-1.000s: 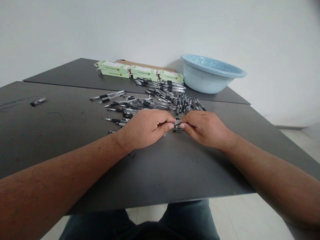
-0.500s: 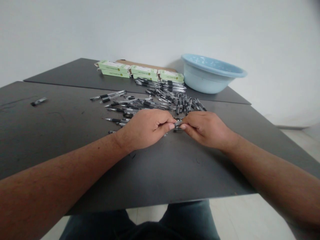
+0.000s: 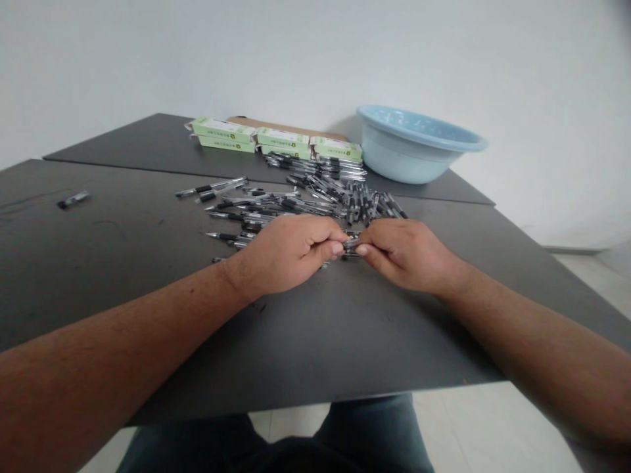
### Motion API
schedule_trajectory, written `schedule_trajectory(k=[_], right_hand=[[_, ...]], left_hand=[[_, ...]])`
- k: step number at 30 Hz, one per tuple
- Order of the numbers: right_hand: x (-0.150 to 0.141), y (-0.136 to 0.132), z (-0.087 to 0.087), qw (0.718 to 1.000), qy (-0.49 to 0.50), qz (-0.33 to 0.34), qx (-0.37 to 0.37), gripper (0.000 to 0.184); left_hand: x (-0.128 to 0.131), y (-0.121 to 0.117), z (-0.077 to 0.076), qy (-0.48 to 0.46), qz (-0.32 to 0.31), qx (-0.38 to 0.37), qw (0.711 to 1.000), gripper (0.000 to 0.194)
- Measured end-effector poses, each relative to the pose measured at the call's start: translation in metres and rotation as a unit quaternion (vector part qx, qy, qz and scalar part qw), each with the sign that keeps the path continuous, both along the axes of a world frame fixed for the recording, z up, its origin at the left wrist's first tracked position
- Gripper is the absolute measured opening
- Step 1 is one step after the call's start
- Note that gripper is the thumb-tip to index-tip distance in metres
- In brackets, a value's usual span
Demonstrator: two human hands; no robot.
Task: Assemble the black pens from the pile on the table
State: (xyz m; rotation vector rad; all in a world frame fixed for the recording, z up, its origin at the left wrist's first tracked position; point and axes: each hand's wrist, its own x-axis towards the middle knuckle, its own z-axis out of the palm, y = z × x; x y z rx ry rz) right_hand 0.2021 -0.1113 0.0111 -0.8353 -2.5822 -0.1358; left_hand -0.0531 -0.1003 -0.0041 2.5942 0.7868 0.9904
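Observation:
My left hand [image 3: 300,253] and my right hand [image 3: 401,253] face each other above the near side of the pens. Between their pinched thumbs and forefingers they hold one pen [image 3: 350,244]. Only a short clear stretch of it shows in the gap; the rest is hidden by my fingers. Many clear pens with black grips [image 3: 315,203] lie in a loose heap just beyond my hands, and some stick out to the left from behind my left hand.
Light green boxes [image 3: 283,139] are lined up at the back, partly stacked, near a flat brown board [image 3: 266,123]. To their right stands a light blue basin [image 3: 419,151]. A short clear-and-black piece [image 3: 73,200] lies far left on the dark table [image 3: 315,348].
Both hands keep nearly the same place and the same pinch on the pen. The view has shifted very slightly; the heap looks unchanged.

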Motion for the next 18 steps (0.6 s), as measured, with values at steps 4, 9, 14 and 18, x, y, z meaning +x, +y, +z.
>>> schedule_trajectory(k=[4, 9, 14, 18], right_hand=[[-0.0006, -0.0008, 0.0009, 1.0, -0.012, 0.001, 0.015, 0.029], [-0.0005, 0.0, 0.0003, 0.999, 0.006, 0.006, 0.037, 0.028], [0.0012, -0.001, 0.0023, 0.997, 0.028, 0.0, 0.07, 0.024], [0.0026, -0.003, 0.0057, 0.996, 0.028, -0.009, 0.082, 0.021]], left_hand=[[-0.0005, 0.0004, 0.0002, -0.001, 0.0, 0.004, 1.0, 0.019], [0.0005, -0.0021, 0.0015, -0.002, 0.009, -0.001, 1.0, 0.021], [0.0008, -0.0034, 0.0001, -0.009, 0.013, 0.02, 1.0, 0.025], [0.0009, -0.0036, -0.001, -0.013, 0.013, 0.043, 0.999, 0.026]])
